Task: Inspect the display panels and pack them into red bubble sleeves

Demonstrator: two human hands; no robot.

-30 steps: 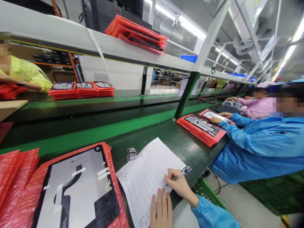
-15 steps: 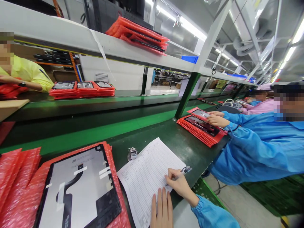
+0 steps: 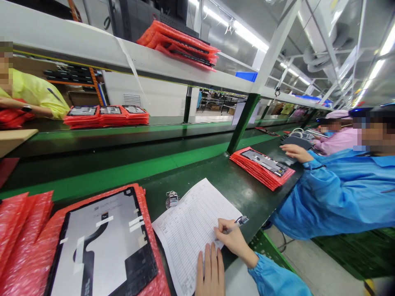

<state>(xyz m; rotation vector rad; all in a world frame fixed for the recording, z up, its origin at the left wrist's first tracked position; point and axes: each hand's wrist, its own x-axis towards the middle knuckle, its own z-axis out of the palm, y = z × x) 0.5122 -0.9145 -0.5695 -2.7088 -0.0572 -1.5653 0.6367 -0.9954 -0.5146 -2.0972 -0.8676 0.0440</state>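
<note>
A printed sheet of paper with a ruled table and some handwriting lies on the dark green bench. My left hand rests flat on its lower part, fingers stretched out. In my right hand a pen is pinched, its tip side toward the sheet's right edge. Left of the paper, a flat screen panel with a black ribbon cable and tape strips lies face down on red bubble wrap. Just above the sheet's left edge sits a small metal tally counter.
More red bubble-wrap bags lie at far left. A stack of wrapped panels stands at right, beside a co-worker in a blue smock. Another person in yellow works across the line. A shelf beam holds more red packs.
The co-worker in blue has drawn both hands back from the right stack, and its top panel now lies uncovered. My hands and the pen look unmoved.
</note>
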